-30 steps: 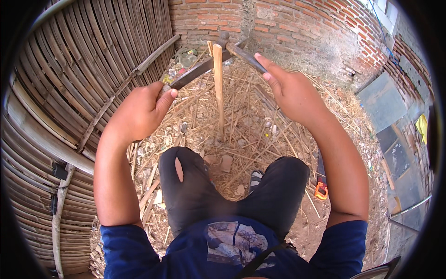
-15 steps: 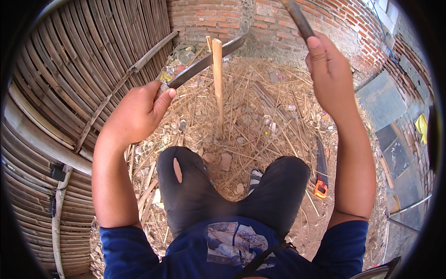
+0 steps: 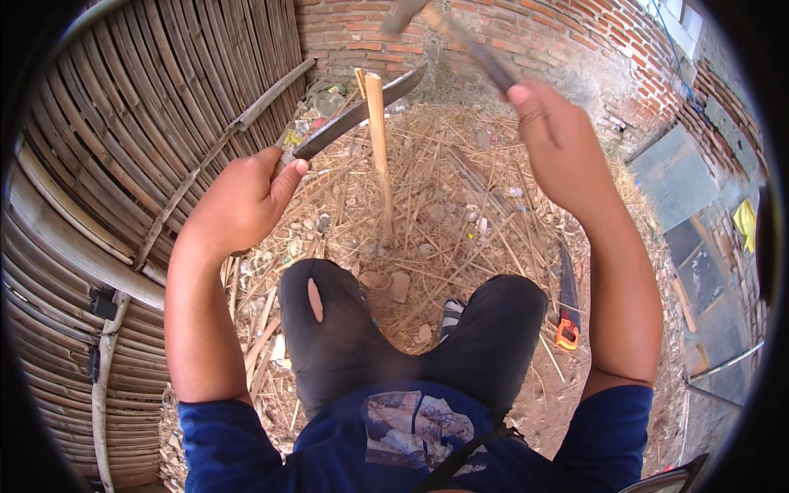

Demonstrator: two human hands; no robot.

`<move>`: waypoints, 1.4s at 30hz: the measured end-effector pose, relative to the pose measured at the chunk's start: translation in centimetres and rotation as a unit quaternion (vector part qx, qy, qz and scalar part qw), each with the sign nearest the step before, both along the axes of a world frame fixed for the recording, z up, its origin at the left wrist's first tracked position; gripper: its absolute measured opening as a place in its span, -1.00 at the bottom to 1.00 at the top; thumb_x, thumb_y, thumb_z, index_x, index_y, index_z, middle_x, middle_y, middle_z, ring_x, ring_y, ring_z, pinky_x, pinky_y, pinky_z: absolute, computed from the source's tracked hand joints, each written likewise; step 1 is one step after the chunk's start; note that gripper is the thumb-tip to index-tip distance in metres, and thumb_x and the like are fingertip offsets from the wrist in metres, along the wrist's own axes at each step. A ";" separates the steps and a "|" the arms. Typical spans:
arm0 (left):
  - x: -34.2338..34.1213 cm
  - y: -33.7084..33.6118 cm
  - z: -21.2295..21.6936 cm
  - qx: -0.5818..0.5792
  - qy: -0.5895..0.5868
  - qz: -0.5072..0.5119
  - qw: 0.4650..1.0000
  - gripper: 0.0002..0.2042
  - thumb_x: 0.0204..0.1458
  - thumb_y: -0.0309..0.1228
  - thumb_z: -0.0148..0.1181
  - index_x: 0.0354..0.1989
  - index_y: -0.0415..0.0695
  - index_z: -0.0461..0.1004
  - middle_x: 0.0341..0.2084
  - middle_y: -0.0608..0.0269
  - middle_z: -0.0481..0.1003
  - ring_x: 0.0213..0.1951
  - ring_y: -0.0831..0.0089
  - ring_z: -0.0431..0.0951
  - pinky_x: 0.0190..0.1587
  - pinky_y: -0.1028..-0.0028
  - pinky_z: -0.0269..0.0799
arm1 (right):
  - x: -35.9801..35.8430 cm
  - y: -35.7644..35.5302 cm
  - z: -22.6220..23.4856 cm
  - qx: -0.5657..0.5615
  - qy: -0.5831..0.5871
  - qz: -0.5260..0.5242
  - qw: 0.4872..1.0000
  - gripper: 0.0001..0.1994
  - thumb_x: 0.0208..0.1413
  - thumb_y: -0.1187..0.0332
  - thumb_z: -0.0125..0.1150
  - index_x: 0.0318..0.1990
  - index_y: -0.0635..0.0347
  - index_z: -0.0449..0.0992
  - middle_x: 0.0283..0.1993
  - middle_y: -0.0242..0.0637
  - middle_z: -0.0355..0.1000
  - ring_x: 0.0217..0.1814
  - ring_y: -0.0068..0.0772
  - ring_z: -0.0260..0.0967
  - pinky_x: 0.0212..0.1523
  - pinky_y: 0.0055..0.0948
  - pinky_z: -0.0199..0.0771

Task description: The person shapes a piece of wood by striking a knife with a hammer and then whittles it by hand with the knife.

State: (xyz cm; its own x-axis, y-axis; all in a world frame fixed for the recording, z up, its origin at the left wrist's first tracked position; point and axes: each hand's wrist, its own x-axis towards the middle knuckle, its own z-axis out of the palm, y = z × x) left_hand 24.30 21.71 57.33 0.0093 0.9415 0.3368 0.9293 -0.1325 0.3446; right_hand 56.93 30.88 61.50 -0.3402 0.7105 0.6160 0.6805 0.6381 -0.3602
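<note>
My left hand (image 3: pixel 241 200) is closed round the handle of a machete (image 3: pixel 337 131), its blade slanting up to the right. That blade sits in the split top of an upright wooden stick (image 3: pixel 378 135), with a thin sliver (image 3: pixel 361 82) on the blade's far side. The stick's lower end meets the littered ground beyond my knees. Raised at the upper right, my right hand (image 3: pixel 559 144) grips a hammer (image 3: pixel 477 53) by its dark handle. The hammer's head is above the blade's tip, near the top edge, apart from the blade and somewhat blurred.
Dry straw and bamboo scraps (image 3: pixel 460 197) cover the ground. A handsaw (image 3: pixel 568 304) with an orange handle lies right of my right knee. A bamboo-slat wall (image 3: pixel 156 107) stands close on the left, a brick wall (image 3: pixel 534 41) ahead. Grey sheets (image 3: pixel 682 177) lie at the right.
My right hand and the hammer have come left and slightly down, bringing the hammer's head into view. The stick's top and the machete blade have shifted slightly left; the left hand barely moved.
</note>
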 end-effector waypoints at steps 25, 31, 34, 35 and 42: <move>0.4 0.1 0.1 0.001 0.004 -0.011 1.000 -0.54 0.34 -0.10 0.03 -0.42 -0.31 0.35 -0.66 -0.12 0.32 -0.57 0.06 0.29 -0.41 0.12 0.26 | 0.3 0.3 -0.1 0.079 0.103 -0.029 0.991 -0.56 0.48 0.00 -0.21 -0.14 0.21 0.41 -0.54 -0.23 0.37 -0.52 -0.22 0.38 -0.43 -0.17 0.39; 0.1 0.3 -0.2 -0.002 0.014 -0.002 1.000 -0.53 0.32 -0.12 0.05 -0.45 -0.34 0.36 -0.65 -0.21 0.37 -0.54 -0.13 0.36 -0.40 0.06 0.29 | -1.1 1.6 -3.8 -0.067 -0.136 -0.037 0.988 -0.61 0.47 0.05 -0.20 -0.01 0.21 0.38 -0.54 -0.06 0.45 -0.48 0.00 0.47 -0.35 -0.01 0.46; -0.1 0.0 -0.1 -0.011 0.012 0.008 1.000 -0.53 0.32 -0.12 0.06 -0.46 -0.35 0.36 -0.65 -0.25 0.39 -0.51 -0.23 0.41 -0.40 0.03 0.31 | -1.6 0.8 -2.8 -0.066 -0.149 -0.043 0.986 -0.59 0.45 0.03 -0.17 -0.03 0.23 0.40 -0.51 0.00 0.46 -0.45 0.07 0.46 -0.35 -0.03 0.45; -0.1 0.0 -0.1 -0.011 0.009 0.009 1.000 -0.53 0.32 -0.12 0.06 -0.46 -0.35 0.37 -0.65 -0.25 0.39 -0.51 -0.24 0.42 -0.40 0.03 0.31 | -1.4 0.9 -2.4 -0.067 -0.140 -0.031 0.987 -0.59 0.46 0.02 -0.17 -0.02 0.23 0.41 -0.51 -0.01 0.46 -0.44 0.06 0.47 -0.35 -0.05 0.44; -0.1 0.4 -0.8 0.005 0.011 -0.016 1.000 -0.55 0.34 -0.11 0.03 -0.42 -0.32 0.36 -0.67 -0.11 0.34 -0.58 0.08 0.32 -0.41 0.13 0.27 | 0.1 0.8 0.0 0.035 0.071 0.004 0.997 -0.55 0.46 0.00 -0.18 0.04 0.22 0.45 -0.52 -0.05 0.44 -0.45 -0.04 0.47 -0.37 -0.11 0.41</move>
State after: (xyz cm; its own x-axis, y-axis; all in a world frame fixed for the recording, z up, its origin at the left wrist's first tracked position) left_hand 24.15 22.07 56.56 0.0470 0.9374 0.3452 0.9321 -0.1654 0.3222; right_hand 57.03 31.69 61.52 -0.2515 0.6623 0.7058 0.6205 0.6699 -0.4076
